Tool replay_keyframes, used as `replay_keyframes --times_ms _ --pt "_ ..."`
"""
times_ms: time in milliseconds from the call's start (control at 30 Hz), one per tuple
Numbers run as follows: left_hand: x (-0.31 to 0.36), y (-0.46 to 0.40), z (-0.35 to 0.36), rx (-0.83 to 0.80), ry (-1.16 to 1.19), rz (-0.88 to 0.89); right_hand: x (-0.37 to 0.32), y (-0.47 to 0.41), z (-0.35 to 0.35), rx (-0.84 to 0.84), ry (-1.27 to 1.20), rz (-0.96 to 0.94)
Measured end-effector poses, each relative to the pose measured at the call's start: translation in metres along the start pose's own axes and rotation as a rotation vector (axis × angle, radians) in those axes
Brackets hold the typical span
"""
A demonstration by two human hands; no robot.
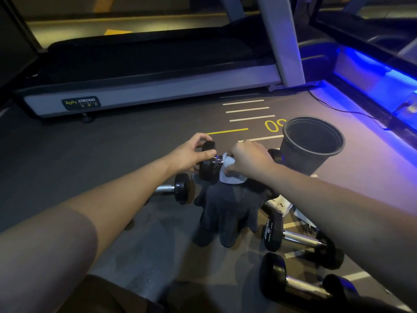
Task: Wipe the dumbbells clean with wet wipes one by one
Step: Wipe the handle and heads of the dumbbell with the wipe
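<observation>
- The left hand [191, 152] is gripping the left head of a dumbbell [206, 163], its fingers [203, 137] curling over the top of the black head and the thumb lying across its face.
- The right hand [250, 158] is clutching a white wipe [230, 175] around the dumbbell's chrome handle, fingers closed over it; the wipe's loose end is hanging below the hand.
- The dumbbell is being held level above the floor [90, 154], its right head showing just past the right wrist, beside a black bucket [311, 150].
- A dark pair of gloves [228, 213] is lying on the floor right under the held dumbbell.
- A second dumbbell [178, 189] is lying on the floor just left of the gloves, partly hidden by the left forearm.
- Two more dumbbells [295, 241] are lying near the bottom right, one behind the other, under the right forearm.
- Some white packaging [279, 205] is showing between the gloves and the right arm; what it is cannot be told.
- A treadmill [146, 91] is standing beyond on the floor, well apart from the hands.
</observation>
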State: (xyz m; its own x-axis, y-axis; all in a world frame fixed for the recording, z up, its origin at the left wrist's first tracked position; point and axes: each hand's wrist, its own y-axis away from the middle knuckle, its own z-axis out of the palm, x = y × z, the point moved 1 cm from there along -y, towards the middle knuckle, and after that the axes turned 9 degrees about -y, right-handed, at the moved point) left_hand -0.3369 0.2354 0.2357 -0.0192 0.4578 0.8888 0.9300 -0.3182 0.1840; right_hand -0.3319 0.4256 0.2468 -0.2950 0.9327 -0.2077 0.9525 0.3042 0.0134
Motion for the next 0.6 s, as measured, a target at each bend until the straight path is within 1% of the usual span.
replay_keyframes --times_ms 133,400,500,600 --pt "-0.002 0.000 0.000 0.000 0.003 0.007 -0.020 -0.009 0.008 0.018 -0.091 -0.009" --pt "-0.003 -0.002 -0.002 -0.008 -0.017 -0.006 -0.018 -0.009 0.008 0.016 -0.159 0.003" --pt "-0.001 -0.001 0.000 -0.014 -0.023 -0.006 -0.014 -0.010 0.002 -0.027 -0.064 -0.020" --pt "0.002 0.001 0.001 -0.014 -0.031 0.000 -0.005 -0.013 -0.009 -0.109 0.057 -0.061"
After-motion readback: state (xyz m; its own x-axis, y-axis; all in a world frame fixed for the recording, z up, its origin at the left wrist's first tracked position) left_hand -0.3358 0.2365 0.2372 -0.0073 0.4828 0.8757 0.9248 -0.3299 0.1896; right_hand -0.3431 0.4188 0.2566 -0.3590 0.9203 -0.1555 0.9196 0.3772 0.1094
